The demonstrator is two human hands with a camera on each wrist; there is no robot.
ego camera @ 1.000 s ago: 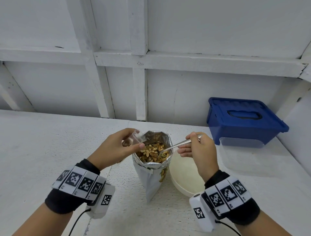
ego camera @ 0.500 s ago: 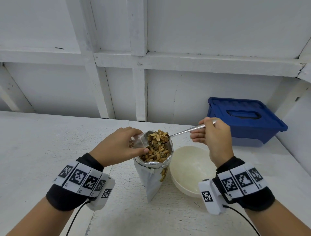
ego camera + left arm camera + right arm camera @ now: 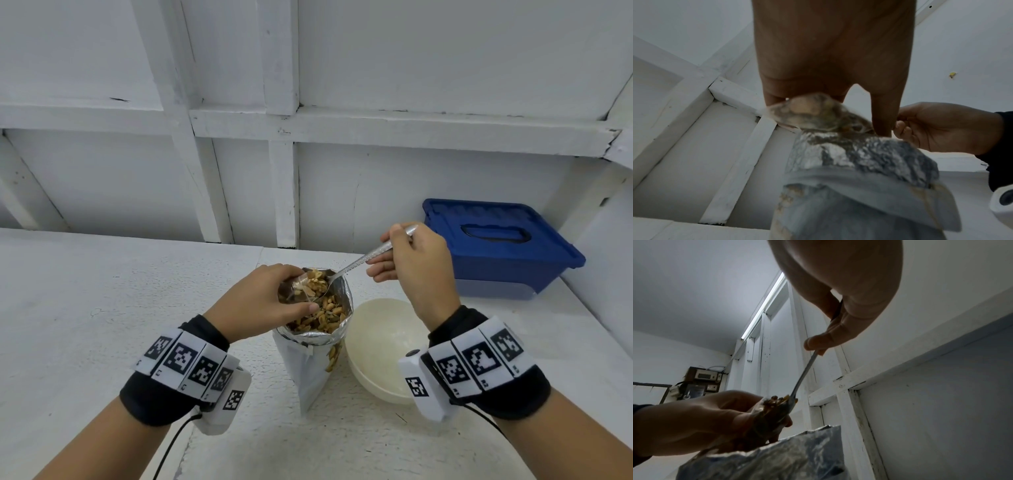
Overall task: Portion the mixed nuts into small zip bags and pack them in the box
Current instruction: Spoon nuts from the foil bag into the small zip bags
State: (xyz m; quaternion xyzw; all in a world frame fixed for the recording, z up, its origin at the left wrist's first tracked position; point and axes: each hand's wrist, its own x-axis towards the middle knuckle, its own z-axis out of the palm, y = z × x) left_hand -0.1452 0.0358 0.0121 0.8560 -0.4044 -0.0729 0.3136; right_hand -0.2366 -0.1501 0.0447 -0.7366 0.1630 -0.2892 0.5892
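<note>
**Steel spoon loading the zip bag**

Right hand [image 3: 416, 263] grips the spoon [image 3: 346, 270], heaped with nuts, at the small zip bag [image 3: 297, 287] pinched by the left hand [image 3: 255, 305] over the foil pouch [image 3: 317, 342]. Filling underway; next, tip gently. Blue box [image 3: 496, 246] sits closed on the desk [image 3: 85, 308].

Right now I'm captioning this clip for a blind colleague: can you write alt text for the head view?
A right hand tips a metal spoon of mixed nuts into a small clear zip bag pinched by the left hand, above an open foil pouch. A cream bowl and lidded blue box sit right.
</note>
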